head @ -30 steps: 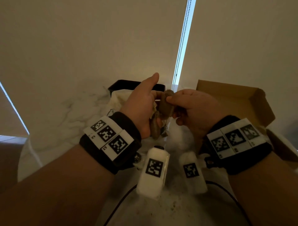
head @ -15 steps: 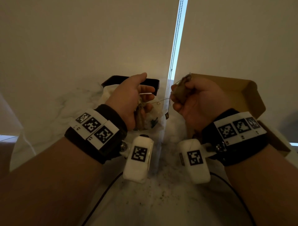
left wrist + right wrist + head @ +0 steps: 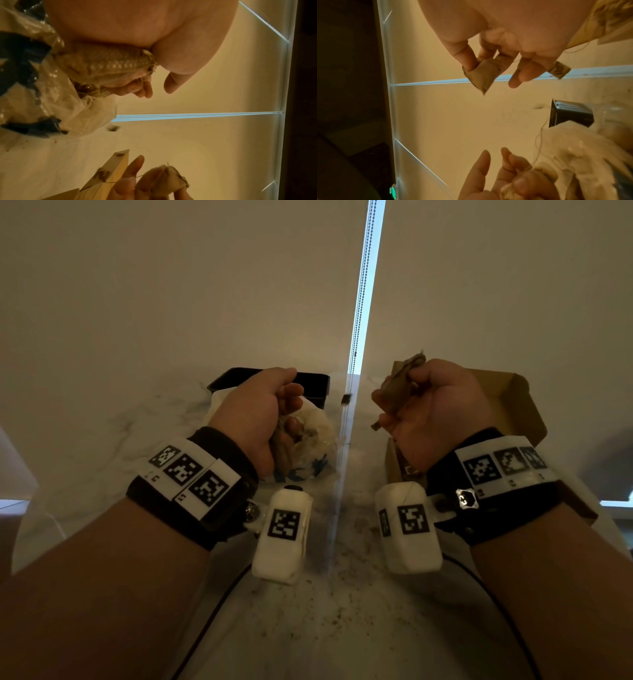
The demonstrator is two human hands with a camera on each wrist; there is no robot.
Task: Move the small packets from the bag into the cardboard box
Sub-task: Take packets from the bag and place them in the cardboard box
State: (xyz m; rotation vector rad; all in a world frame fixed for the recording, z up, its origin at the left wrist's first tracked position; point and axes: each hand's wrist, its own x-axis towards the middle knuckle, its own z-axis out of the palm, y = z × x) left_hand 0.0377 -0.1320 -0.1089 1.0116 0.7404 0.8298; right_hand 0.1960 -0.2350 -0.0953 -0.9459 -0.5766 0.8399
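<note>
Head view: a small brown packet (image 3: 400,386) is pinched in the curled fingers of the right hand (image 3: 431,412), right of centre, raised just in front of the open cardboard box (image 3: 513,405). At centre left, more packets (image 3: 286,440) are gripped by the left hand (image 3: 253,419) above the clear bag (image 3: 315,440), which lies before a black tray (image 3: 308,380). Left wrist view: a mesh packet (image 3: 109,60) is seen clamped against the palm, bag plastic at left. Right wrist view: the packet (image 3: 481,75) is held between thumb and fingers at upper centre; a paper tag (image 3: 559,69) dangles beside it. Step judged: transfer under way. Next, a carry rightward over the box and a release are called for; trailing strings may snag.
</note>
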